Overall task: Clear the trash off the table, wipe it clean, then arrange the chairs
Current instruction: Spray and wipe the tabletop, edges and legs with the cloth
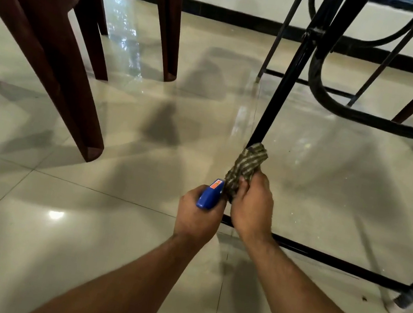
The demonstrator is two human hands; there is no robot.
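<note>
Seeing my left grip wrapped round a blue container, right grip clutching striped cloth beside counter leg.

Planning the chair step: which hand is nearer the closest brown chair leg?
Left. The left hand, holding a blue object, lies right of the brown chair leg. The right hand, gripping the striped cloth, sits farther right, beyond the left hand.

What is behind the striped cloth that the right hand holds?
A black metal leg runs down behind the striped cloth. Its lower end is hidden by the cloth and the right hand.
</note>
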